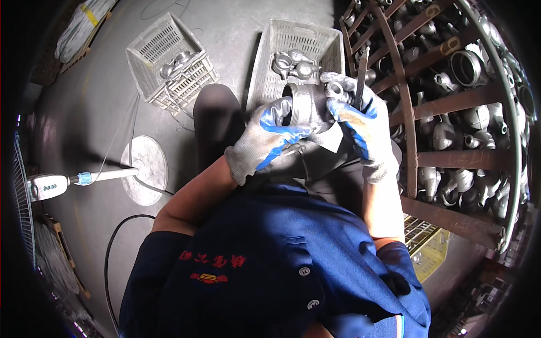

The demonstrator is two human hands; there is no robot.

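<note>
A grey metal casting [307,107] with a wide ribbed round mouth and a small side spout is held up over my lap. My left hand [265,137], in a grey glove with a blue palm, grips the casting's left side, thumb and fingers around the ribbed mouth. The same kind of glove covers my right hand [362,118], which closes on the other side near the spout. A slim dark pointed tool [362,73] stands up out of that right hand; its lower end is hidden by the glove. Below the casting, a pale flat flap [329,138] shows, its kind unclear.
Beyond the casting stands a grey plastic crate [301,30] with several castings. Another grey crate [169,34] stands farther left. At right, a rusty metal cage [410,129] full of castings rises close to my right arm. A fan [51,187] with a round base and cables lies left.
</note>
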